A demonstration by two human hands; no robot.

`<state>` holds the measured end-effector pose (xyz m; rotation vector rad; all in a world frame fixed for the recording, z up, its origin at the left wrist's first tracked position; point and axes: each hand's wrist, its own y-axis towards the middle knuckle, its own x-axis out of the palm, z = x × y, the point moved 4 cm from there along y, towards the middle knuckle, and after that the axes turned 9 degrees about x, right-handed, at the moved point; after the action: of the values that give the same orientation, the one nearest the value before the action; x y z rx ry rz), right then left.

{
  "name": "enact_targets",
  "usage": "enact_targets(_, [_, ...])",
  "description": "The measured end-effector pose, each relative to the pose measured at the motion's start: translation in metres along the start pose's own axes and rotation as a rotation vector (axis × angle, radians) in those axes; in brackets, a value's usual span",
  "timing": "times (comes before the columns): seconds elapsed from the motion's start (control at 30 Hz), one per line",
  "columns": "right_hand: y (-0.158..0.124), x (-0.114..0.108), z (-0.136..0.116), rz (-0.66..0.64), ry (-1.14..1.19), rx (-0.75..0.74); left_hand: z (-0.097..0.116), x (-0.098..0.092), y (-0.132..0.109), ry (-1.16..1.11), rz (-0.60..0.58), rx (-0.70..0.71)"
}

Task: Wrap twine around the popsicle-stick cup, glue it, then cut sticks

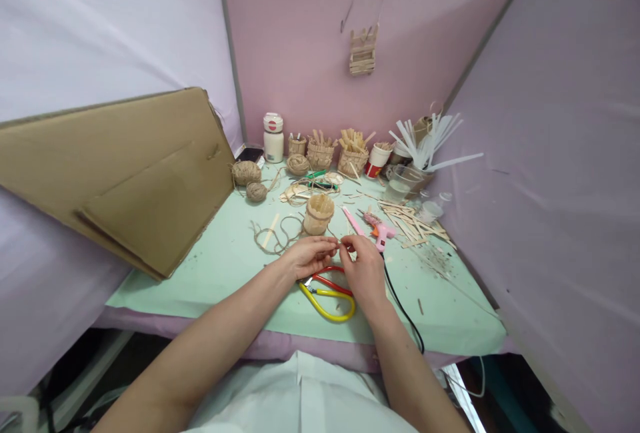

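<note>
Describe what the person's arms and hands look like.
The left hand and right hand are bare: no gloves, rings or watch visible. The forearms show no sleeves or clear markings. A whitish garment is worn between them.

The scissor handles (333,293) are red and yellow, the glue gun (383,232) pink, its cord (399,303) black, the bench (210,276) pale green.

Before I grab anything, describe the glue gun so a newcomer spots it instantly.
On the pale green tabletop, find the person's right hand. Just beyond it and slightly right lies the glue gun. Its pink pistol shape, orange trigger and black cord set it apart from the flat wooden sticks to its right.
</note>
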<state>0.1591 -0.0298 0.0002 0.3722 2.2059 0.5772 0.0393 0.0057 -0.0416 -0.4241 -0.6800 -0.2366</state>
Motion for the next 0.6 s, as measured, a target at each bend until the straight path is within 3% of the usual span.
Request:
enact_targets(0.2, [-0.0012,-0.0004,-0.0003,-0.032,0.011,0.011,0.0027,0.004,-0.0045,-0.015,0.06,0.032])
enact_targets(0.6, [-0.0043,-0.0036,0.0034,-0.098,0.052,0.041,0.0029,0.0055,-0.0057,-0.031,0.063,0.018])
